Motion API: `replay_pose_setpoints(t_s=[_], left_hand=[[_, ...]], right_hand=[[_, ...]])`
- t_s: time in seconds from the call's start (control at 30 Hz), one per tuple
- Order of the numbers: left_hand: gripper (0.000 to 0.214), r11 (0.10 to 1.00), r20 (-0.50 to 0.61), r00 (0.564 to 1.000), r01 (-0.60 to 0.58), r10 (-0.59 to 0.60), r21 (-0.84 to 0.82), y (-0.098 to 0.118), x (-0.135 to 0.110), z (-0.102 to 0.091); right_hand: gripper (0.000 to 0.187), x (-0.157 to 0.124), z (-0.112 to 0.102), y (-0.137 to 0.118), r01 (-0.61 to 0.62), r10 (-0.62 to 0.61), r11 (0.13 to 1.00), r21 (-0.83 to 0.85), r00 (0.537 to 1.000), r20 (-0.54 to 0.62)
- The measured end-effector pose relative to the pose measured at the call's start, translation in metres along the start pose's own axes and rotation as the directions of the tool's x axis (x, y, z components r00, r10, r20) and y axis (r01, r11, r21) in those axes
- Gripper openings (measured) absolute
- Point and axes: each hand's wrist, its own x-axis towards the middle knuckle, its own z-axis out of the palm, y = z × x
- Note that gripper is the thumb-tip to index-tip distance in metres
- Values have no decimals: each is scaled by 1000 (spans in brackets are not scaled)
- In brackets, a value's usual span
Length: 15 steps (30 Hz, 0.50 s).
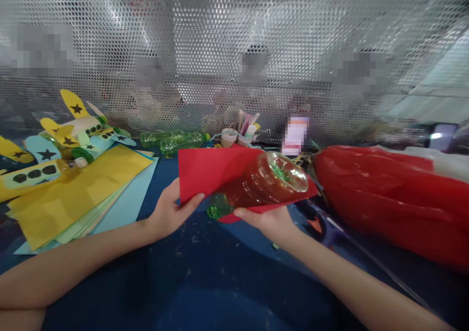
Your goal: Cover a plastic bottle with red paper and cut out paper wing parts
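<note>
A sheet of red paper [208,167] is held up over the blue table, with a clear green-tinted plastic bottle [252,179] lying against it. The bottle is tilted, its base toward the upper right and its green neck end at the lower left. My left hand [170,209] pinches the paper's left edge, thumb in front and fingers behind. Under the bottle, my right hand [273,223] supports the paper from below, its thumb near the bottle's lower side; most of its fingers are hidden behind the paper.
Colored paper sheets [84,194] are stacked at left, beside toy planes [44,172] made from bottles. Green bottles [176,140] lie along the perforated metal screen [205,43]. A cup of sticks [245,128] stands behind; a red plastic bag [384,194] bulges at right, near scissors [322,218].
</note>
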Motion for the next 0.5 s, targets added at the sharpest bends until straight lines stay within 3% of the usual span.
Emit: replay_pose_setpoints(t_s=[0.13, 0.23, 0.3, 0.4, 0.5], left_hand=[[26, 977, 68, 977, -207, 204, 44, 18, -7, -2], [27, 969, 111, 963, -245, 245, -13, 28, -9, -2], [33, 982, 151, 973, -164, 176, -91, 31, -9, -1], [38, 977, 153, 985, 102, -73, -189, 27, -6, 2], [40, 927, 84, 950, 311, -300, -210, 19, -4, 5]], right_hand=[[55, -3, 1, -6, 33, -33, 999, -6, 999, 31], [57, -3, 4, -8, 66, -67, 998, 20, 997, 46], [57, -2, 6, -8, 74, -76, 997, 37, 996, 56], [59, 1, 6, -5, 54, -60, 995, 87, 996, 67], [64, 4, 5, -3, 3, -13, 990, 138, 997, 71]])
